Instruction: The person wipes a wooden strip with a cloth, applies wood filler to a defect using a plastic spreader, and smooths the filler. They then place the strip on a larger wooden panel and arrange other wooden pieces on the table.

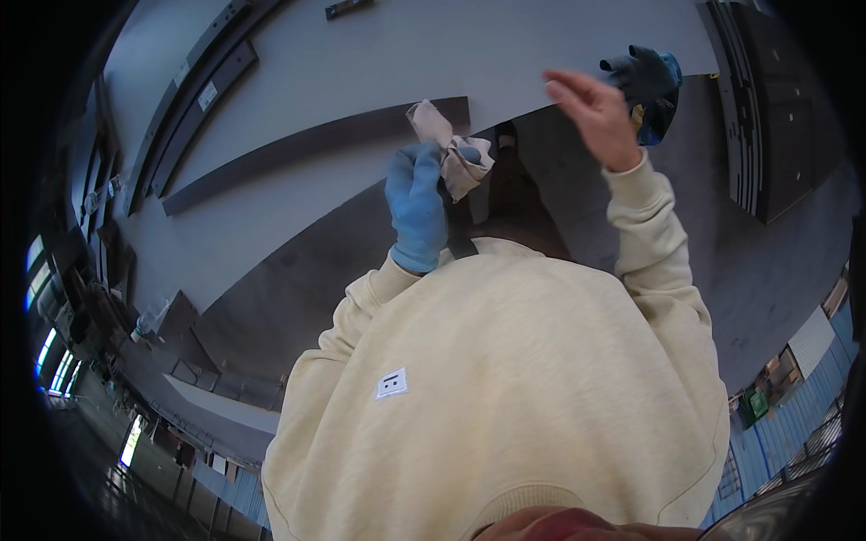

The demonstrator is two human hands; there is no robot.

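A long dark strip (298, 149) is seen lying on the grey desk (379, 54) at the left. A crumpled beige cloth (456, 149) is gripped in the blue-gloved left hand (417, 203), held up before the chest. The bare right hand (591, 108) is raised, fingers loosely spread, holding nothing, beside a dark glove (642, 77) on the desk edge.

Long grey table (361, 54) across the upper part of the view, edges bent by the lens. Dark flat strip (298, 149) lying diagonally on it; more dark rails (194, 108) stacked near its far left edge. Dark glove with blue cuff (648, 81) resting at the table's right edge. Dark panels (776, 108) at the far right (stacked or standing, hard to tell). Dark floor (740, 270) below. Cream sweatshirt (505, 397) filling the lower middle, small white square label (391, 383) on it.
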